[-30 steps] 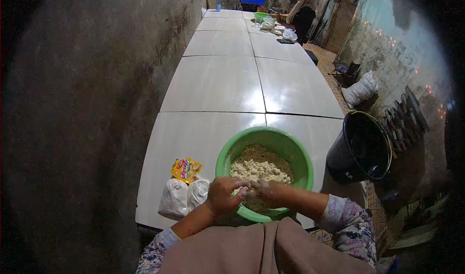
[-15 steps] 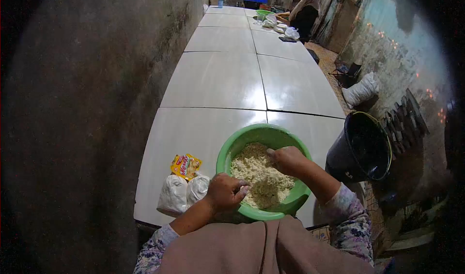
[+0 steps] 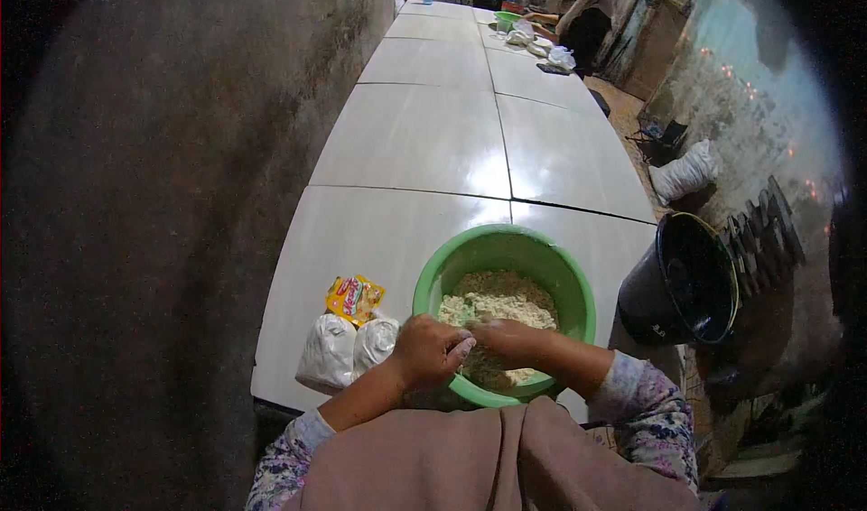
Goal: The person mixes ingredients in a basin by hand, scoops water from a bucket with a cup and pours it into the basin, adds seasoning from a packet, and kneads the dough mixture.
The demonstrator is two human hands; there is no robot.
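A green plastic bowl (image 3: 582, 299) stands at the table's near end, holding a pale, crumbly flour mixture (image 3: 515, 305). My left hand (image 3: 428, 353) is over the bowl's left rim, fingers curled and thumb bent inward, with pale flour on the thumb. My right hand (image 3: 508, 342) is inside the bowl above the mixture, curled and turned towards the left hand. The fingertips of both hands meet or nearly meet; anything between them is hidden. Left of the bowl are two clear bags of white powder (image 3: 327, 350) and a yellow sachet (image 3: 354, 299).
A black bucket (image 3: 677, 281) stands right of the bowl. The long white-tiled table (image 3: 406, 141) runs along a dark wall. At its far end, a person (image 3: 587, 23) works near a green basin (image 3: 506, 17) and plastic bags (image 3: 560, 57). A white sack (image 3: 686, 171) rests on the floor.
My right hand has moved left and down across the bowl, from the mixture's far right to beside my left hand. The view has shifted slightly.
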